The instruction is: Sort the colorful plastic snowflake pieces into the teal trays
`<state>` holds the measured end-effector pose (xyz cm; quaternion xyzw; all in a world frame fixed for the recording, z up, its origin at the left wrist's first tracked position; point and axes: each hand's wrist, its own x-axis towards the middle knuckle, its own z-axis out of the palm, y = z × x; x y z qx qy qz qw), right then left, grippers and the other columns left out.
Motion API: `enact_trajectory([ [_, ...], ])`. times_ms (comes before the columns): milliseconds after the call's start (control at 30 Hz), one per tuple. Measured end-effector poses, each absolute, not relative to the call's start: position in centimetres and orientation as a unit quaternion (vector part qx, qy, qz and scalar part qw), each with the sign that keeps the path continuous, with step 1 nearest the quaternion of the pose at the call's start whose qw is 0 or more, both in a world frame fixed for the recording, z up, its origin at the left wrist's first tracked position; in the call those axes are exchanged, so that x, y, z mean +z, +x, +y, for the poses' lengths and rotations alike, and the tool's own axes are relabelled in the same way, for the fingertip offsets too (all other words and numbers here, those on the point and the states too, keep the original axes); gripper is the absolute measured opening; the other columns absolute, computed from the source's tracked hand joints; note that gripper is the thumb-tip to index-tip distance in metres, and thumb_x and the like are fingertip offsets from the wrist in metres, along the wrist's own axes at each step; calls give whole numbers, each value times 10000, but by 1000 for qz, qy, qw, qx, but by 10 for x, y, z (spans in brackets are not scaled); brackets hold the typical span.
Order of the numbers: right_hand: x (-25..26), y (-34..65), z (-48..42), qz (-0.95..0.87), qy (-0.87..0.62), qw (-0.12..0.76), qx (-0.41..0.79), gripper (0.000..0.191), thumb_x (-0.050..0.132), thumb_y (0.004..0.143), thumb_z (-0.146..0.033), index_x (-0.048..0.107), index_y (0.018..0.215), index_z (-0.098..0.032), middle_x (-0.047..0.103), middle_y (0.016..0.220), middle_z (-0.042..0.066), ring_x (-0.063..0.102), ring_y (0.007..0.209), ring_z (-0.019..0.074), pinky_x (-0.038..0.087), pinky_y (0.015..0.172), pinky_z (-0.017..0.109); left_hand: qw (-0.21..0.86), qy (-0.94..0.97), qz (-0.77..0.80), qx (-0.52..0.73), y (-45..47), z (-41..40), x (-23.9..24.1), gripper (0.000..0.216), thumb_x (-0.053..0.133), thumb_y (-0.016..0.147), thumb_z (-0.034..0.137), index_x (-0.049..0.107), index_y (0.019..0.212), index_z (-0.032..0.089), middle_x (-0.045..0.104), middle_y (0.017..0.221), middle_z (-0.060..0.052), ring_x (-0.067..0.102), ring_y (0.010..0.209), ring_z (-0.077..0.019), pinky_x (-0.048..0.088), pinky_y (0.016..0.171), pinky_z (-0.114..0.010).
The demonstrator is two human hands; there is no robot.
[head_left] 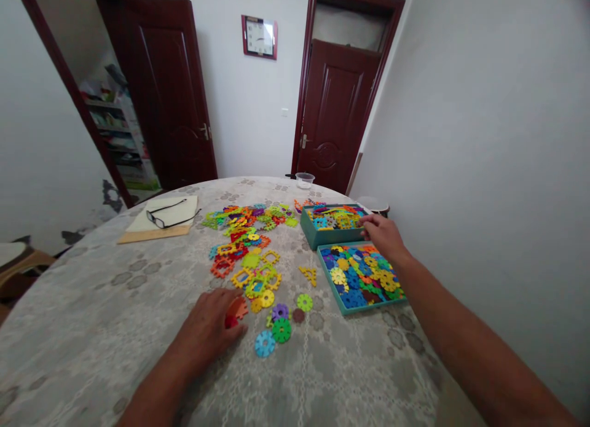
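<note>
My left hand (209,322) rests low over the table with its fingers curled round an orange toothed plastic building piece (238,308); a bit of red shows by the thumb. My right hand (383,231) is at the right side of a teal box (318,238) filled with mixed plastic pieces. Its fingertips are pinched together, and what they hold, if anything, is too small to make out. Close to my left hand lie a light blue disc (264,343), a green disc (281,330) and a purple disc (280,312), all notched.
A shallow teal tray (342,305) of notched discs sits before the box. A pile of coloured pieces (251,218) spreads down the table's middle. A yellow triangular piece (308,275) lies apart. Glasses (161,221) rest on paper (177,207) at left; a clear bowl (305,180) stands behind.
</note>
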<state>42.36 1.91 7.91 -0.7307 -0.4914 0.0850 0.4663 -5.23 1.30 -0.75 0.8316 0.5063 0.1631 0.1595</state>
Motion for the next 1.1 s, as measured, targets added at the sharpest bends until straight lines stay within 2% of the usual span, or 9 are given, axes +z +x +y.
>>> enact_trajectory([
  [67,78,389,-7,-536,-699,454,134,287,532,868,-314,739,1012,-178,746,818,56,680,680,176,531,606,258,169,832,497,177,-52,13,-10,490,673,799,366,683,1275,250,683,1293,-93,581,1210,-313,418,1083,-431],
  [167,76,335,-41,-626,-665,362,186,269,534,916,-348,736,1033,-212,754,866,49,683,735,191,532,675,290,172,838,475,204,-48,11,-13,410,655,843,343,700,1233,225,704,1233,-114,607,1161,-309,428,1070,-448],
  [300,65,278,-59,-750,-579,218,233,293,566,940,-341,720,1163,-231,754,1126,78,701,908,221,532,841,346,186,831,463,246,-39,6,-14,485,692,837,313,661,1312,219,704,1231,-126,617,1154,-308,450,1063,-454],
  [400,44,247,-55,-775,-574,158,212,409,590,931,-309,659,1315,-186,693,1290,143,688,1049,259,497,963,389,185,827,453,277,-31,3,-16,564,726,829,309,616,1374,215,692,1242,-124,612,1159,-310,463,1065,-467],
  [467,29,232,-52,-779,-583,147,180,458,602,931,-316,621,1360,-154,652,1335,178,643,1168,294,455,1030,412,184,829,438,294,-28,2,-17,607,749,823,303,587,1401,212,682,1243,-120,603,1165,-306,464,1071,-476],
  [533,16,221,-52,-781,-585,148,162,466,619,931,-335,606,1360,-153,642,1311,176,615,1195,296,438,1037,403,184,834,421,307,-26,1,-18,639,761,822,284,557,1424,216,673,1235,-112,597,1161,-294,459,1081,-482],
  [833,-1,212,-58,-776,-571,194,186,265,634,936,-302,659,1179,-198,650,1112,80,607,1031,214,434,924,314,226,833,375,337,-26,-3,-12,710,656,837,113,469,1498,290,549,1381,-85,513,1328,-244,405,1193,-450],
  [1000,-5,212,-55,-770,-572,217,181,145,592,963,-277,669,1056,-196,679,1029,69,619,963,209,443,874,312,244,817,392,347,-25,-2,-13,685,591,816,67,521,1468,265,577,1344,-83,529,1305,-240,426,1170,-437],
  [1100,-6,213,-54,-770,-570,228,174,160,530,988,-269,672,1009,-198,690,989,71,628,932,212,456,852,319,270,772,439,372,-27,2,-14,621,572,827,95,567,1425,264,606,1287,-71,592,1183,-220,498,1084,-416],
])
